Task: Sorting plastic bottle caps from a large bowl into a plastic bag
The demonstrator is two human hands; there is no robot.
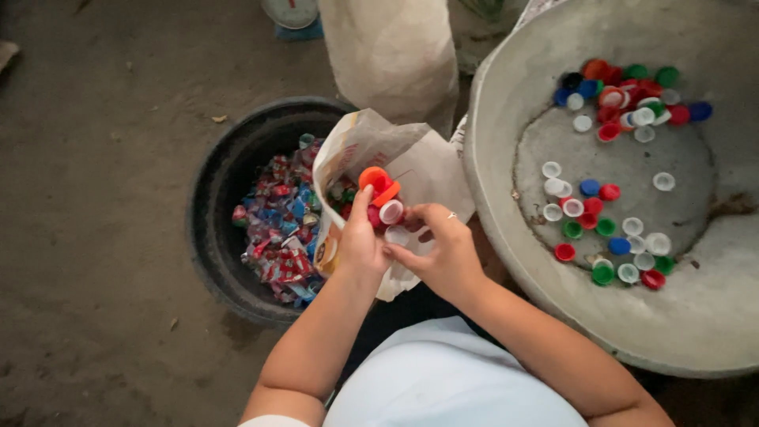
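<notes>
over the round black tub [213,237], left hand [360,245] and right hand [443,253] together, pinching glossy plastic caps [383,198]

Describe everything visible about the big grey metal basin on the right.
The wide, round grey metal basin fills the right side, tilted toward the camera. Its dull inner wall slopes to a flat, stained bottom. Loose plastic bottle caps in red, white, blue and green lie scattered there, bunched at the top and lower middle. Neither hand touches it.
</notes>
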